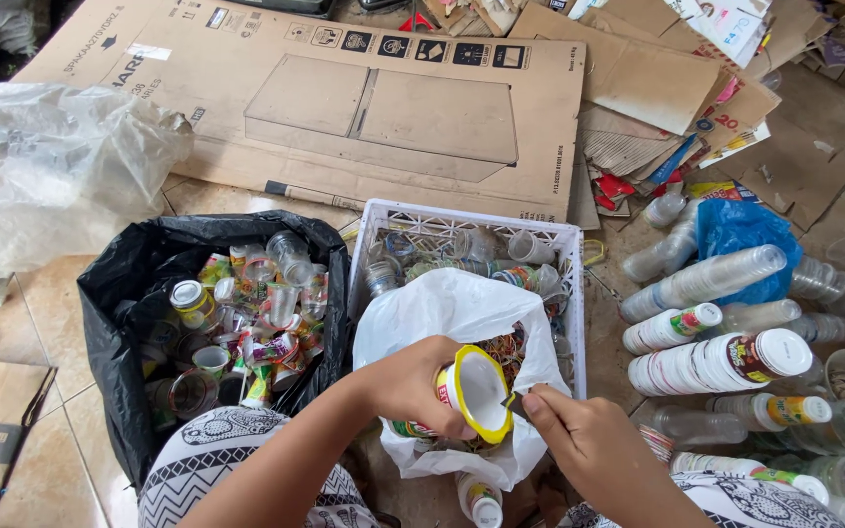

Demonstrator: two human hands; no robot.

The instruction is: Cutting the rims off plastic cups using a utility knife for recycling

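- Small plastic cup with a yellow rim and white foil lid [474, 393] sits low in the middle of the scene, tipped on its side with the lid facing right, so the seal is turned towards the other hand
- Left hand [413, 386] wraps its fingers round the body of the cup, grasping it firmly and holding it over a white plastic bag [442, 308]
- Right hand [574, 430] is pinched closed at the cup's rim, thumb and forefinger grasping what looks like the edge of the foil lid or a small tool; which one is too small to tell
- White plastic bag lies open just beneath both hands, propped against the near end of a white plastic lattice crate [559, 244], where anything falling from the cup would land in it; rubber bands and scraps show inside
- White crate, farther off, holds clear plastic cups and bottles lying loose
- Black plastic sack [110, 293] stands open to the left, holding many small clear cups with coloured labels and torn lids
- Stacks of nested clear and white plastic cups [716, 362] lie on their sides to the right, near a crumpled blue plastic bag [740, 230]
- Flattened brown cardboard boxes [344, 98] cover the far floor, and a large clear plastic bag [41, 166] slumps at far left
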